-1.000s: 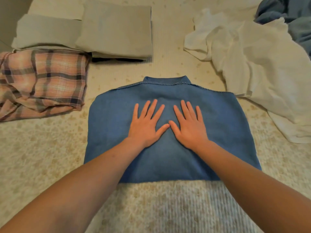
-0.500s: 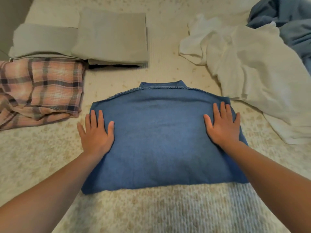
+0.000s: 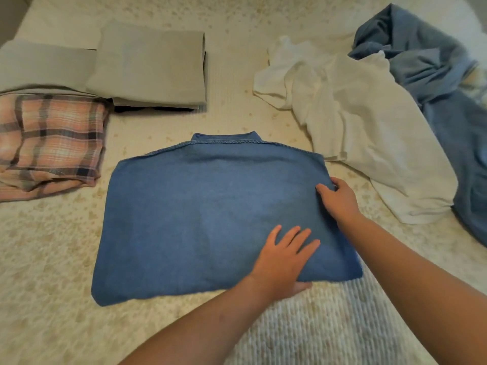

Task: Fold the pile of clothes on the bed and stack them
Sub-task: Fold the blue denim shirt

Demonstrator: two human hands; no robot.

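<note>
Head view is showing a folded denim shirt (image 3: 210, 214) lying flat on the bed (image 3: 52, 259), between a plaid garment (image 3: 50, 143) and loose white clothes (image 3: 355, 122). Right hand (image 3: 340, 200) is pinching the shirt's right edge, thumb on top and fingers tucked under. Left hand (image 3: 283, 262) is gripping the near edge, fingers spread on top, thumb beneath. Both are holding the right side, so a lift or fold from here is risking the unsupported left half sagging and the layers sliding apart. Beige folded clothes (image 3: 150, 64) are waiting behind.
</note>
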